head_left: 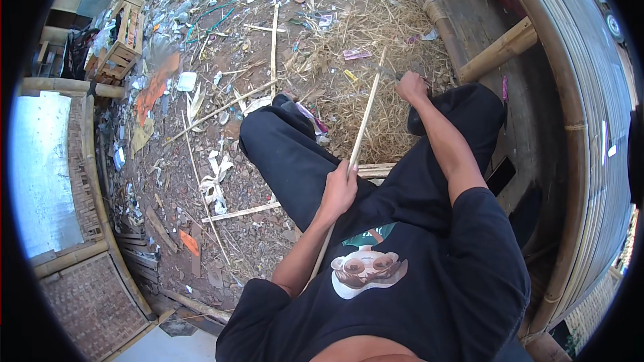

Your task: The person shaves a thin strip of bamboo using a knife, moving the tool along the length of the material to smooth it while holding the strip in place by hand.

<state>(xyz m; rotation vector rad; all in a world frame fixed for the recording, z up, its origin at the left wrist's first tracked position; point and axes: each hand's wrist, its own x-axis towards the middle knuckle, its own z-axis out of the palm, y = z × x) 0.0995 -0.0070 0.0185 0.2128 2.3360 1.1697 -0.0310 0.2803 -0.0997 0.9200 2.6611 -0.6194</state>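
Note:
My left hand point(340, 191) is closed around a long, pale bamboo strip point(367, 117) in front of my lap. The strip slants up and away from me, and its lower end passes under my left forearm. Near its far end, by my right knee, my right hand point(411, 88) is a closed fist. From that fist a thin grey blade, apparently a knife point(389, 72), points left to the strip. The fingers hide its handle. Pale curled shavings point(376, 117) lie heaped on the ground between my knees.
More bamboo strips point(274, 46) lie on the littered dirt ahead and left. A wooden crate point(124, 40) stands far left. Bamboo-framed woven panels point(94, 295) edge the left side. On my right are a bamboo post point(500, 46), a wooden platform and a dark phone point(501, 175).

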